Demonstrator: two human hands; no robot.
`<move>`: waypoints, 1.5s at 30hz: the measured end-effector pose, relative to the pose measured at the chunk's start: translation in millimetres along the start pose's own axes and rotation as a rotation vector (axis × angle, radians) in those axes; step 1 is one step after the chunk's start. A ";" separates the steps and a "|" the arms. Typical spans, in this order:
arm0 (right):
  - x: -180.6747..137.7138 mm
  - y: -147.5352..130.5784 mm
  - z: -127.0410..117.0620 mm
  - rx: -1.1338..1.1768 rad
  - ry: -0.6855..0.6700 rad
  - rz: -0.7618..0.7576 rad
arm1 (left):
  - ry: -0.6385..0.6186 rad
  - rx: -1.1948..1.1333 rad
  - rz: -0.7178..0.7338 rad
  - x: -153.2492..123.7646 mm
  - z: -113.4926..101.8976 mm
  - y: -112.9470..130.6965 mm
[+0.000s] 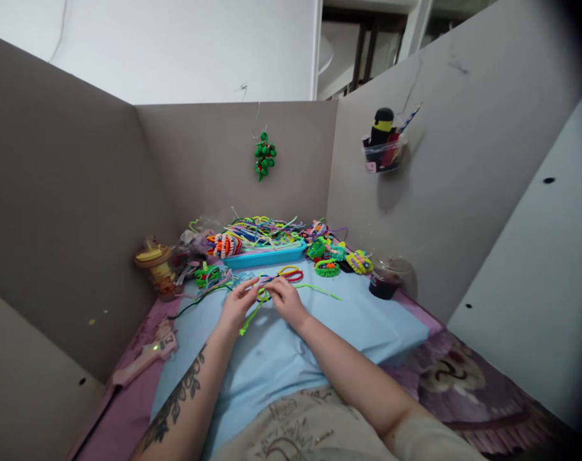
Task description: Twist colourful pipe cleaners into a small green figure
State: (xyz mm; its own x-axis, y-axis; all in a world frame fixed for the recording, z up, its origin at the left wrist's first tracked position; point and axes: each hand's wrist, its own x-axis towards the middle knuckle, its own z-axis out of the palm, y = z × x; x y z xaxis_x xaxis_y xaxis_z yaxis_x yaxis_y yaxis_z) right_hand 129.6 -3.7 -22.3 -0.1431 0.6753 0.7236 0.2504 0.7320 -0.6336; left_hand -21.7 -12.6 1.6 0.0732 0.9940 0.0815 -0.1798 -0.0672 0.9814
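Close together over the blue cloth (339,326), my two hands pinch a lime-green pipe cleaner (252,319). My left hand (240,304) has its thumb and fingers closed at the left of a small loop. From the right, my right hand (285,301) holds the same piece by its fingertips. One strand hangs down between the hands, and another green strand reaches out to the right. Just beyond my fingers lie red-handled scissors (293,275), partly hidden. A blue tray (266,257) heaped with colourful pipe cleaners (266,230) stands behind them.
Several fuzzy woven figures, among them a yellow one (359,262) and a green one (207,275), lie around the tray. A dark drink cup (384,282) stands at right. At left are a pink glue gun (156,349) and a yellow-lidded cup (155,266). Grey panels enclose the table.
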 end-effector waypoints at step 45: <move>4.3 25.5 1.4 0.076 0.343 0.320 | 0.022 0.046 -0.006 -3.9 1.3 6.5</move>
State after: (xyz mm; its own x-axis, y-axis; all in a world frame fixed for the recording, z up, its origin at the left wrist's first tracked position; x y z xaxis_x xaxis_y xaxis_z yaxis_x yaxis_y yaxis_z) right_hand 134.1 18.0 -35.7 0.2572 0.8087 0.5290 0.1580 0.5048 -0.8486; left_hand -21.8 -16.9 7.9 0.0527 0.9960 0.0727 -0.1341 -0.0651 0.9888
